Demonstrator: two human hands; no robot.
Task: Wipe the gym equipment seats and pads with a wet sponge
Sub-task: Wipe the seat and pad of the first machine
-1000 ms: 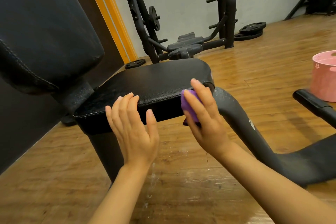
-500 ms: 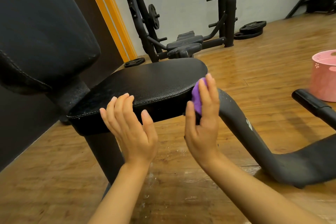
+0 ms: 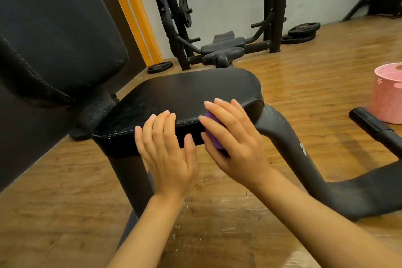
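— Right hand [image 3: 237,137] grips the purple sponge [image 3: 214,137], now back along the seat [image 3: 185,91] near edge from its corner.
— Left hand [image 3: 167,148], fingers straight, steadies that edge; wiping continues.

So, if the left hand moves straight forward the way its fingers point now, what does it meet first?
Most likely the near edge of the black seat pad: the left hand has straight fingers pointing up at it, apparently touching or nearly touching. Depth is unclear.

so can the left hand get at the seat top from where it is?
Probably yes. The left hand rests open against the seat's near edge, fingertips at the top rim, and nothing lies on the top; the right hand with the sponge is beside it.
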